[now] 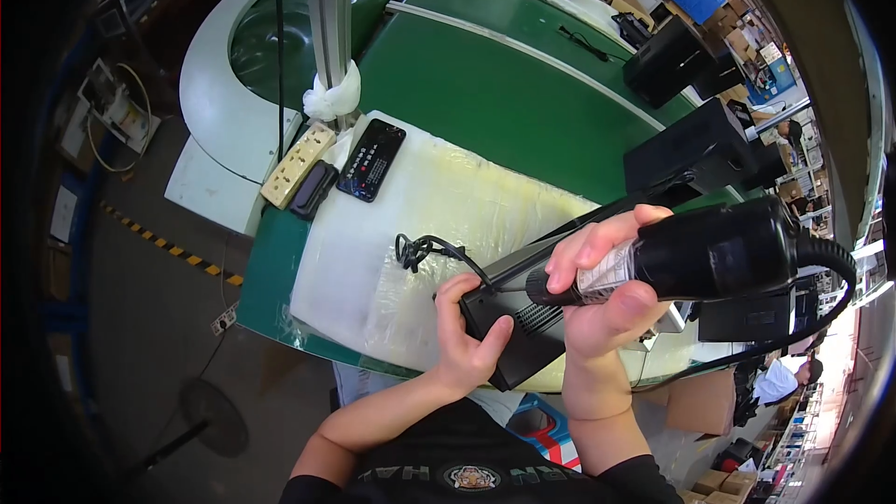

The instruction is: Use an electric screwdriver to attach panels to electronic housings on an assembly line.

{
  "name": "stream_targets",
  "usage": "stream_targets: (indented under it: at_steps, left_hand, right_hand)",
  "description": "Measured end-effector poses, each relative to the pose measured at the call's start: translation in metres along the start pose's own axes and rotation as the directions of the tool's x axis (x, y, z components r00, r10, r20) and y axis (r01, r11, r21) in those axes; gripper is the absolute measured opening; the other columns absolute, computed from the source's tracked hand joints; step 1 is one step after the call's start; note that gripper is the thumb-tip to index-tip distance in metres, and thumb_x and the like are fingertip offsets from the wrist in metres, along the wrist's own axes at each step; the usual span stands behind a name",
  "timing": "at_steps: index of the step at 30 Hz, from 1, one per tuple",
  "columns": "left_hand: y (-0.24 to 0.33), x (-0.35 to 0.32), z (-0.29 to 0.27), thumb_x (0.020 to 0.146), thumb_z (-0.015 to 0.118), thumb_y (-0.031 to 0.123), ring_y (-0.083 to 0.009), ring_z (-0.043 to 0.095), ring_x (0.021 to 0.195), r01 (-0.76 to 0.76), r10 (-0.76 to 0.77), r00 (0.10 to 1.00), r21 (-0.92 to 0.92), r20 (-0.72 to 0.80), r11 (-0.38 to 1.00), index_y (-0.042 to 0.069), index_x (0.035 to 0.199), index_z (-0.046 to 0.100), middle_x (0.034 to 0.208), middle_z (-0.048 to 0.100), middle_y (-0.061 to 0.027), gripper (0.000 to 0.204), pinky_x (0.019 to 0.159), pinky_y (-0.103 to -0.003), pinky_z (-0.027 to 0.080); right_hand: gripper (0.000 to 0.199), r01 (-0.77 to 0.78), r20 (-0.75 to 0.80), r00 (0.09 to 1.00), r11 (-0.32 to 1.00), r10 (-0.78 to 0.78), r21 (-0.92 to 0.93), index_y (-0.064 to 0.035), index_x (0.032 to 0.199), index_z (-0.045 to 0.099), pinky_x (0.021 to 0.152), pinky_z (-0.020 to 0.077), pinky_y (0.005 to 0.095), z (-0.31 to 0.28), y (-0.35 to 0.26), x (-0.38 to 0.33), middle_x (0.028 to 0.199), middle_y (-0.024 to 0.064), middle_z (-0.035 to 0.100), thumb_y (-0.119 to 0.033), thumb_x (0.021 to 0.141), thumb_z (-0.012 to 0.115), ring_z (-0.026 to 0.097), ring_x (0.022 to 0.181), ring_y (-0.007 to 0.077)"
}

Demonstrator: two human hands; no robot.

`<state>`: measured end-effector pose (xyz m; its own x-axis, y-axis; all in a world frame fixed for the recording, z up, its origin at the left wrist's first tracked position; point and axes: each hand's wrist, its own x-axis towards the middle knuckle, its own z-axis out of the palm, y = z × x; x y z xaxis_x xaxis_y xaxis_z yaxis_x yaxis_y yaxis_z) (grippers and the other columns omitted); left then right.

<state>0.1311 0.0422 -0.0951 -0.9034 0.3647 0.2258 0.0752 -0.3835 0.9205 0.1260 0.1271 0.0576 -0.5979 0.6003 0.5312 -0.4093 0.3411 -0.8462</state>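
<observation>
Head view is showing a black box-shaped device point(523, 322) lying on a pale foam pad point(411, 224) at the near edge of the green conveyor table point(485, 84). Left hand point(467, 336) is clamping its near end, fingers curled over the corner, probably steadying it. Right hand point(607, 289) is wrapping fully around a black electric screwdriver point(709, 252), tip pressing onto the device's top (cable looping off right). Farther back, a remote control point(371, 161) and power strip point(297, 166) are lying idle.
</observation>
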Motion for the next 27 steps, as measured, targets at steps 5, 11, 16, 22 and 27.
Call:
stream_targets:
  at_steps: [5,11,16,22,27]
  left_hand:
    - [-0.002,-0.004,0.002,0.072,0.068,0.004,-0.0248,0.043,0.111,0.002,-0.002,1.0,-0.015,-0.002,1.0,-0.003,0.12,0.04,0.119,0.041,-0.0157,0.057,0.099,-0.034,0.032]
    - [-0.009,-0.009,0.007,0.074,0.067,0.009,-0.0239,0.042,0.114,0.126,-0.126,0.992,-0.012,0.008,0.992,-0.002,0.125,0.038,0.123,0.041,-0.0145,0.06,0.1,-0.034,0.032]
    - [0.002,-0.006,0.007,0.078,0.06,0.01,-0.0252,0.043,0.114,0.087,-0.087,0.996,0.059,-0.012,0.994,-0.001,0.129,0.035,0.123,0.043,-0.0146,0.058,0.101,-0.037,0.032]
    - [0.005,-0.005,0.015,0.084,0.05,0.01,-0.0268,0.045,0.113,0.036,-0.036,0.999,-0.05,-0.006,0.998,-0.004,0.132,0.031,0.127,0.043,-0.0181,0.053,0.1,-0.039,0.034]
    - [0.002,-0.007,0.018,0.085,0.05,0.013,-0.0263,0.046,0.11,0.079,-0.077,0.997,-0.095,0.023,0.992,-0.004,0.131,0.031,0.127,0.043,-0.0189,0.052,0.097,-0.039,0.036]
  right_hand:
    - [0.075,0.031,0.041,0.999,0.997,-0.034,0.077,0.0008,0.121,0.037,0.046,0.0468,0.0268,0.001,0.005,-0.001,0.075,0.0069,0.052,-0.056,0.08,0.064,0.053,0.049,0.0145]
    - [0.079,0.145,-0.098,0.986,0.982,-0.133,0.123,0.0039,0.125,0.034,0.045,0.0464,0.0272,-0.036,-0.015,0.009,0.073,0.0071,0.052,-0.057,0.082,0.061,0.053,0.049,0.0159]
    - [0.073,0.359,-0.48,0.761,0.9,-0.436,-0.248,0.0063,0.129,0.035,0.047,0.0454,0.032,-0.156,-0.059,-0.018,0.075,0.0097,0.052,-0.051,0.089,0.053,0.051,0.049,0.0169]
    - [0.028,0.0,-0.662,0.529,0.78,-0.531,-0.626,0.0057,0.113,0.04,0.052,0.0464,0.0277,-0.299,0.006,-0.085,0.073,0.0085,0.052,-0.012,0.093,0.043,0.053,0.054,0.0153]
    - [0.037,0.082,-0.621,0.579,0.796,-0.528,-0.6,0.0063,0.117,0.037,0.055,0.0481,0.0302,-0.323,0.045,-0.1,0.074,0.0083,0.052,-0.019,0.093,0.046,0.054,0.056,0.0154]
